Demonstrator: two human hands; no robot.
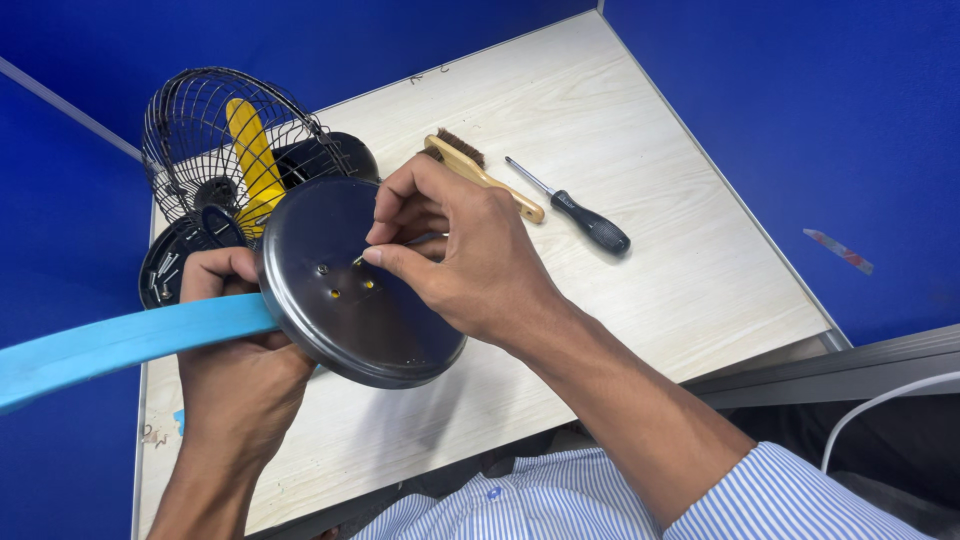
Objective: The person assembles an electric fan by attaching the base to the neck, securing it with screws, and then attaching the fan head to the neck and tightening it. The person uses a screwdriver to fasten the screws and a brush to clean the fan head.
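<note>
Single head-worn view, steeply downward and close over the pale table (640, 200), blue partition walls (800, 100) behind.

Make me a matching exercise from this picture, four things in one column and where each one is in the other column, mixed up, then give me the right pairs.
Things:
1. dark round metal plate
2. screwdriver
3. wire brush
4. wire fan guard

Places:
A. lying on the table next to the screwdriver, just behind the right hand
B. standing at the table's far left corner
C. held up by the left hand, with the right hand's fingertips at its middle holes
D. lying on the table, right of the brush

Pairs: 1-C, 2-D, 3-A, 4-B
</note>
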